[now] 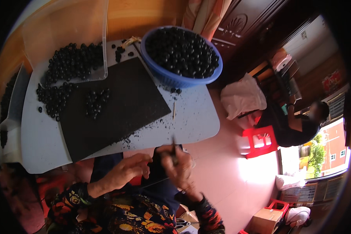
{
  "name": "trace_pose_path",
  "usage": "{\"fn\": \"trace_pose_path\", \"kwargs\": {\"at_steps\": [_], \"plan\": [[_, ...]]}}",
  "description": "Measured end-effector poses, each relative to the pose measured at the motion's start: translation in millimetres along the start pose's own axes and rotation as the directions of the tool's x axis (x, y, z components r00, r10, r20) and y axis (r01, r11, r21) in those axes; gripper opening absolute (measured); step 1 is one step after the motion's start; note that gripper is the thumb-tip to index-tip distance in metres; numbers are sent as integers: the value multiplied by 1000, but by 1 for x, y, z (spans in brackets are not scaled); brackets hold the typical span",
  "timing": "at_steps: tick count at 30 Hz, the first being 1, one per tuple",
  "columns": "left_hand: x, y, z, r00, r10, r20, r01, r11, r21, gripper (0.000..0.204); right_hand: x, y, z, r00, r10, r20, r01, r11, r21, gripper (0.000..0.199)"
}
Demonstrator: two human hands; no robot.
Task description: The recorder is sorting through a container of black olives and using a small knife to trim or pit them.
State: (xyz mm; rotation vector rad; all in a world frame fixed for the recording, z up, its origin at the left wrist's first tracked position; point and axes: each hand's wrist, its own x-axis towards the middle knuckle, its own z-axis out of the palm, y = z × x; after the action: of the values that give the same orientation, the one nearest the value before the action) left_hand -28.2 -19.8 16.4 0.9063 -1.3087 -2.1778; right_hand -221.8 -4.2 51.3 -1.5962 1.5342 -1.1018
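Two bare hands are held above the person's lap, just short of the table, below flowered dark sleeves. The left hand has its fingers bent and standing apart; anything small between the tips is too fine to tell. The right hand is closed around a thin dark tool, whose blurred tip points up toward the table edge. Low beside the lap lies a pair of scissors.

Next comes the white table, with dark crumbs along its near side. A black mat lies slantwise on it, bearing a small pile of glossy black beads. A thin pale stick lies just beside the mat's right corner. More beads spill off the mat's left edge, at the mouth of a clear tub tipped on its side with beads in it. At the far right corner stands a blue bowl, heaped with beads.

Across the pink floor are a white bag, a red stool and, farther off, a seated person in dark clothes.
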Motion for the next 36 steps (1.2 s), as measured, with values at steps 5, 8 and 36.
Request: {"fn": "trace_pose_path", "kwargs": {"at_steps": [5,8,36], "plan": [[-10,-11,-11,992,104,77,-104,995,-5,29,137,-22,-50,935,-258,-243,211,957,-201,20],[-7,-7,-10,993,70,95,-66,996,-52,27,220,-19,-88,923,-233,-307,171,961,-217,31],[-34,1,-53,980,199,-15,-197,954,-224,19,130,-23,105,879,-246,409,374,887,-270,22]]}}
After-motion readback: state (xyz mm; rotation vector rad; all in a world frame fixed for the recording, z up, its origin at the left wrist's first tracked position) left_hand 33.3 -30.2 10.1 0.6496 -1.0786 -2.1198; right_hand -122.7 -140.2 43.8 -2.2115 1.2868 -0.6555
